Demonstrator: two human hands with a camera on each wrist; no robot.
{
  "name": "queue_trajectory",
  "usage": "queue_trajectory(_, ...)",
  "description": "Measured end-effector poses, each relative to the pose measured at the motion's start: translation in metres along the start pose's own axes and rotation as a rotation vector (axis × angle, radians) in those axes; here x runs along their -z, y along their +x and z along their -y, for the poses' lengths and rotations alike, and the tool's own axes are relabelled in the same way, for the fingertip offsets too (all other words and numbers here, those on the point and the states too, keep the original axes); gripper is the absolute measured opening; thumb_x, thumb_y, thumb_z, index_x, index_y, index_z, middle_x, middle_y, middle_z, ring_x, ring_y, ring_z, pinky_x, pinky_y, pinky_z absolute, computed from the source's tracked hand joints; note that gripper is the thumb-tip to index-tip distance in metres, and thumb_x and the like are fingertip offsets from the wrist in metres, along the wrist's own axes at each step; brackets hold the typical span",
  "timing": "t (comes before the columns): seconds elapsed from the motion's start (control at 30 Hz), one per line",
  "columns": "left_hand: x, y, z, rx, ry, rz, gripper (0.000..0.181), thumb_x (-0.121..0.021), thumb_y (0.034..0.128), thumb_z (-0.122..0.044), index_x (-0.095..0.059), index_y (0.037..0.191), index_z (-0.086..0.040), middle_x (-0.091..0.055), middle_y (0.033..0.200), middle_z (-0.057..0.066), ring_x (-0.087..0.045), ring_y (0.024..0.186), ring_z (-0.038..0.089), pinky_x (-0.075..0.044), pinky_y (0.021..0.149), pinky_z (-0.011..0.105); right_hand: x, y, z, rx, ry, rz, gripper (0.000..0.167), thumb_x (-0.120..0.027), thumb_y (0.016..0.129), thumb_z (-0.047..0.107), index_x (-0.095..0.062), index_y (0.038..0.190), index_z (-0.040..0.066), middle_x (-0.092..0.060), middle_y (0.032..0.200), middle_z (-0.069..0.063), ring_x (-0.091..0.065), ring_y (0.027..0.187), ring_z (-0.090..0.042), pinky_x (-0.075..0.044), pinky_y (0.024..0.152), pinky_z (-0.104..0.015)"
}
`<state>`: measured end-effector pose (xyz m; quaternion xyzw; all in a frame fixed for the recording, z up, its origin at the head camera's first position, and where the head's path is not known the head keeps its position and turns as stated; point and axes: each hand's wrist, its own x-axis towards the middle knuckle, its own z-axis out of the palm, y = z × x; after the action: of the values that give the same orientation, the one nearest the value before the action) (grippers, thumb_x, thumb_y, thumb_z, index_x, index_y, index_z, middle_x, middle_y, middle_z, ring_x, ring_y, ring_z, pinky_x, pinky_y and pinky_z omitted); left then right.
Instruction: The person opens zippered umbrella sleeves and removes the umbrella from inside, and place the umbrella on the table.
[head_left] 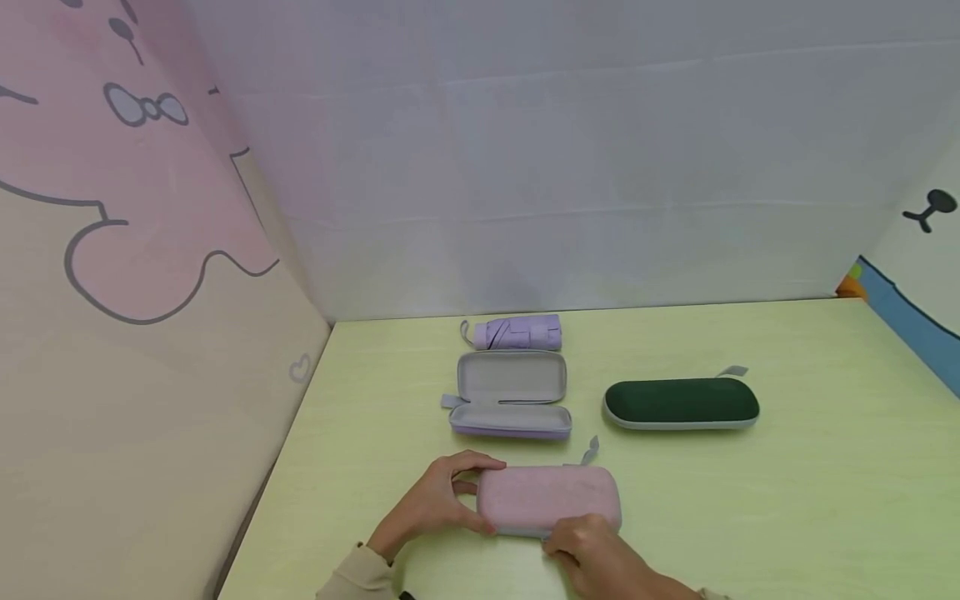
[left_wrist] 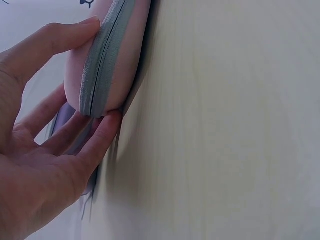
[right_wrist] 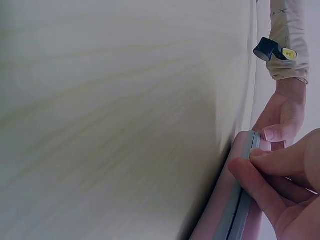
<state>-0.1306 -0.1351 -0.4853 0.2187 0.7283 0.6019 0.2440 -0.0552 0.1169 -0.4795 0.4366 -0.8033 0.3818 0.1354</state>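
A pink case with a grey zipper band lies closed near the front of the table. At its left end the left hand grips it, thumb on the near side and fingers round the end and far side. On the near long side, right of the middle, the right hand pinches at the zipper with thumb and forefinger; in the right wrist view these fingertips meet on the zipper band, and whatever they pinch is hidden. A grey strap sticks out behind the case.
Behind the pink case lies an open lilac case with a grey lining. A folded lilac umbrella lies just beyond it. To the right rests a closed dark green case with a grey strap. Printed cloth walls enclose the table.
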Motion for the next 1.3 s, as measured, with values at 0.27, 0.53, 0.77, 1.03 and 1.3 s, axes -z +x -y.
queue_trajectory(0.27, 0.0, 0.0, 0.001, 0.007, -0.02, 0.001, 0.071, -0.09, 0.0553, 0.0, -0.063, 0.12, -0.013, -0.058, 0.122, 0.005, -0.058, 0.106, 0.024, -0.05, 0.087, 0.033, -0.002, 0.003, 0.002, -0.016, 0.005, 0.015, 0.02, -0.071, 0.067, -0.012, -0.068, 0.072, 0.007, -0.064, 0.07, 0.003, -0.058, 0.07, 0.001, -0.045, 0.061, -0.01)
queue_trajectory(0.53, -0.001, -0.002, 0.001, 0.019, -0.016, -0.003, 0.07, -0.09, 0.0567, -0.002, -0.063, 0.12, -0.013, -0.058, 0.121, 0.004, -0.057, 0.108, 0.024, -0.05, 0.087, 0.032, -0.006, 0.007, 0.004, -0.017, 0.028, 0.026, 0.019, -0.071, 0.068, -0.012, -0.069, 0.073, 0.006, -0.064, 0.07, 0.003, -0.058, 0.07, 0.001, -0.045, 0.062, -0.01)
queue_trajectory(0.77, -0.002, -0.002, 0.001, 0.017, -0.018, -0.006, 0.069, -0.089, 0.0567, -0.001, -0.064, 0.12, -0.012, -0.058, 0.121, 0.005, -0.057, 0.107, 0.024, -0.05, 0.087, 0.032, -0.008, 0.009, 0.005, -0.041, 0.029, 0.046, 0.018, -0.071, 0.069, -0.012, -0.069, 0.073, 0.006, -0.065, 0.071, 0.003, -0.058, 0.071, 0.001, -0.045, 0.062, -0.01)
queue_trajectory(1.03, -0.001, -0.001, 0.002, 0.012, -0.024, -0.004, 0.069, -0.09, 0.0564, -0.001, -0.064, 0.119, -0.013, -0.058, 0.12, 0.006, -0.058, 0.106, 0.025, -0.05, 0.087, 0.032, -0.01, 0.012, 0.006, -0.042, 0.019, 0.044, 0.018, -0.071, 0.069, -0.012, -0.068, 0.072, 0.006, -0.063, 0.069, 0.003, -0.057, 0.069, 0.002, -0.045, 0.061, -0.01)
queue_trajectory(1.3, 0.0, 0.0, 0.001, 0.016, -0.029, -0.005, 0.069, -0.09, 0.0564, -0.001, -0.064, 0.119, -0.014, -0.058, 0.121, 0.006, -0.058, 0.106, 0.025, -0.05, 0.087, 0.032, -0.013, 0.017, 0.007, -0.045, 0.008, 0.06, 0.017, -0.07, 0.072, -0.011, -0.069, 0.074, 0.006, -0.064, 0.071, 0.003, -0.059, 0.071, 0.001, -0.046, 0.062, -0.011)
